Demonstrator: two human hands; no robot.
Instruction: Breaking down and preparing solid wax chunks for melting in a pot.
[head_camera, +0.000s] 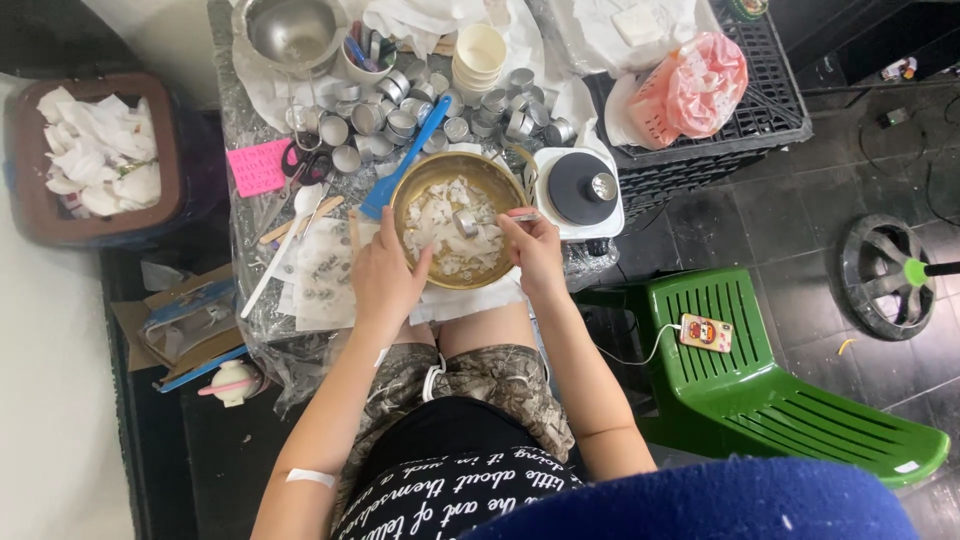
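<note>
I'm filling: my left hand (385, 275) grips the brass bowl (415, 185) rim, my right hand (535, 250) pinches a small tin cup (466, 222) over white flakes (440, 215) (probably wax); next, scoop gently.

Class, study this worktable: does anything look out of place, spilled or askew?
Small metal cups lie jumbled, many tipped on their sides, behind the brass bowl. One more cup sits among the white flakes inside the bowl. Nothing looks spilled.

brass-gold bowl (415, 185) | white flakes (440, 222) | blue spatula (405, 158) | green chair (760, 390) | pink mould (258, 166)
</note>
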